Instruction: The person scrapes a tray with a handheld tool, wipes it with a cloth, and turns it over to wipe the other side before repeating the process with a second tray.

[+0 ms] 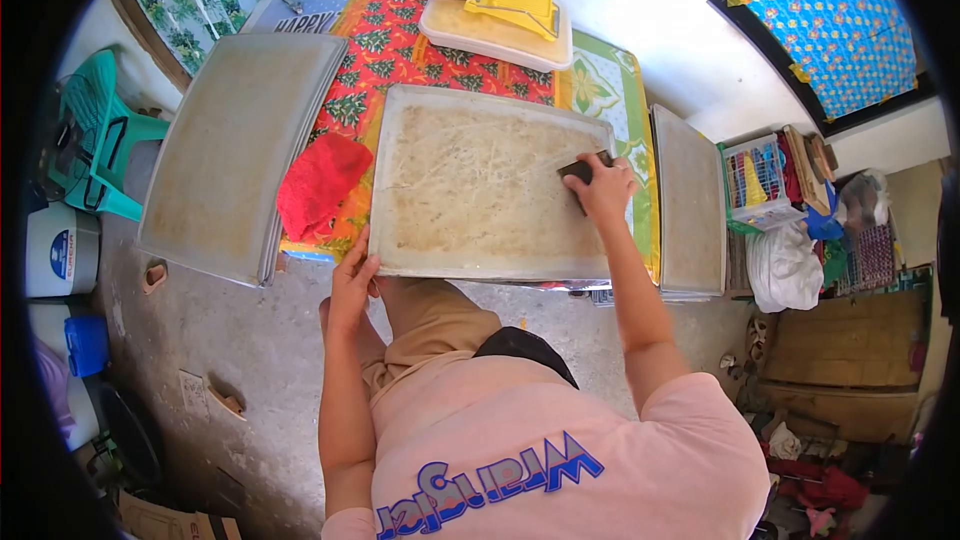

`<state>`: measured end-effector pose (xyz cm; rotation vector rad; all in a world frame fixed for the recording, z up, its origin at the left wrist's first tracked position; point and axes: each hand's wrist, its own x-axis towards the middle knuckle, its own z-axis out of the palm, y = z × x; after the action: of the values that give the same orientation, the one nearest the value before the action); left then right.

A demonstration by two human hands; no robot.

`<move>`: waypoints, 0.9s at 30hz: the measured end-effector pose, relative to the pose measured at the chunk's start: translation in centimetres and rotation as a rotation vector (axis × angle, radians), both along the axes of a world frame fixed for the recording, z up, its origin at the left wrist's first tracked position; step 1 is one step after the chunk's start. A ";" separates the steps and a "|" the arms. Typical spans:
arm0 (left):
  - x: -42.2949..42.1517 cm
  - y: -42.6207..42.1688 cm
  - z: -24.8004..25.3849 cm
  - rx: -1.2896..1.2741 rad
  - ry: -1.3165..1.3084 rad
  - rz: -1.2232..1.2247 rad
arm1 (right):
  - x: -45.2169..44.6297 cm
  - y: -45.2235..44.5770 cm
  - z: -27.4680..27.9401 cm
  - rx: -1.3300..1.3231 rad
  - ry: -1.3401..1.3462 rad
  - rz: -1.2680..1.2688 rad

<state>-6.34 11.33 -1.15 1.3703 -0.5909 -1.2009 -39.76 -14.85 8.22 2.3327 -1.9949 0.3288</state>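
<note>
A large shallow metal baking tray [480, 185], its surface stained brown and scratched, lies on the table in front of me. My left hand [352, 275] grips the tray's near left corner, thumb on top and part of the fingers hidden. On the tray's right side, my right hand [606, 192] holds a small dark flat block [575, 172] against the surface; its exact kind is unclear. A crumpled red cloth [322, 185] sits left of the tray, close to my left hand.
Stacked trays [245, 140] stand at the left, with more trays [690, 200] at the right. Behind is a white tub [500, 40] bearing a yellow slicer-like tool [513, 8]. A Christmas-print cloth [385, 35] covers the table. A green chair [115, 140] stands far left.
</note>
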 end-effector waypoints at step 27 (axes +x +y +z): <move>-0.3 -0.3 -0.6 -0.034 -0.015 0.048 | 0.3 9.9 -0.6 0.398 -0.097 0.436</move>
<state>-6.69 11.02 -1.73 1.3585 -0.5833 -1.1388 -39.47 -4.99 7.58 3.0560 -1.6942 0.0604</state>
